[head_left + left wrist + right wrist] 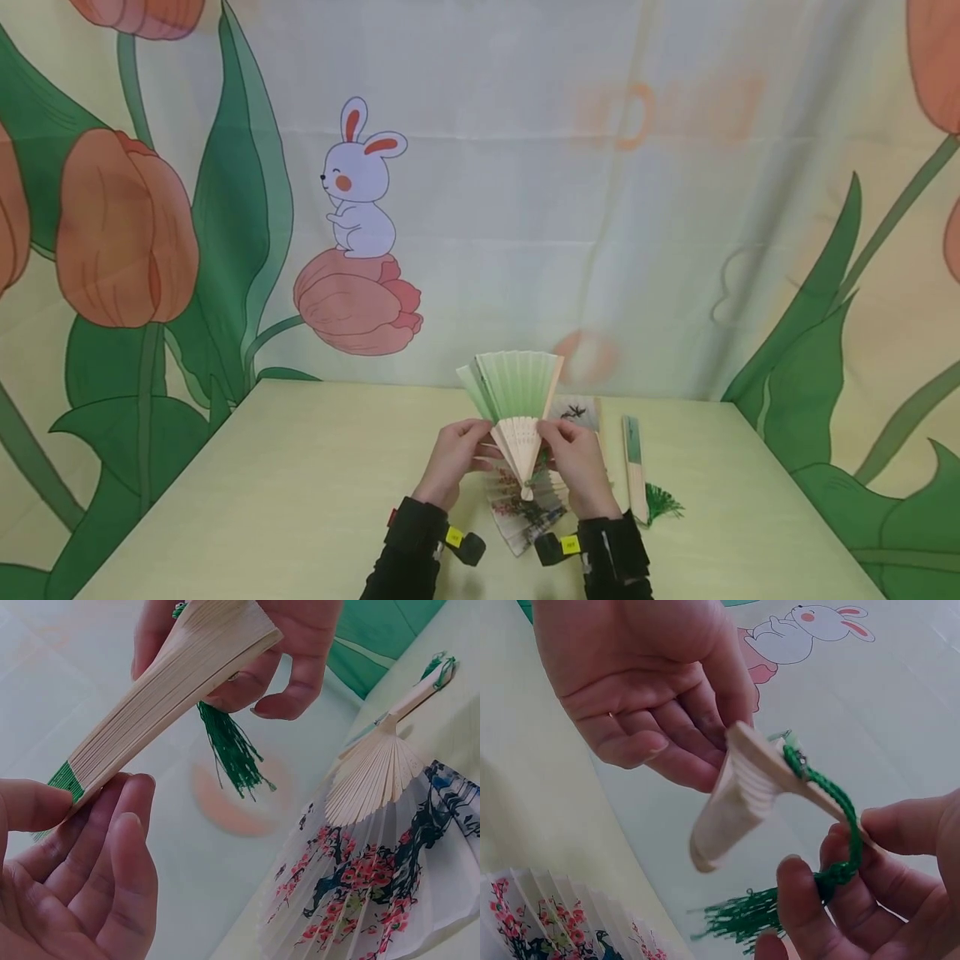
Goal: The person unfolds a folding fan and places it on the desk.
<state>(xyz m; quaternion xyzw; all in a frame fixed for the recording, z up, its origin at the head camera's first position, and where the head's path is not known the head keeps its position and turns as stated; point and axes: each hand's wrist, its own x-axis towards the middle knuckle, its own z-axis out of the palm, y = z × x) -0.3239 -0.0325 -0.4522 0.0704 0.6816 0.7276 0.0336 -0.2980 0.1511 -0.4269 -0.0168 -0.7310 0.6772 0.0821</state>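
Observation:
A green folding fan [517, 383] with pale wooden ribs is held up, partly spread, above the table. My left hand [455, 460] pinches its left outer rib between thumb and fingers. On the other side my right hand [579, 467] pinches the right outer rib. From the pivot end hangs a green tassel [750, 911], close to the right fingers in the right wrist view. Behind and below lies a spread white folding fan [360, 877] painted with red blossoms and dark branches, partly hidden by the hands in the head view.
To the right of the hands lies a closed folding fan [633, 467] with a green tassel [663, 502]. The pale yellow table [300, 483] ends at a hanging cloth [510, 200] printed with tulips and a rabbit.

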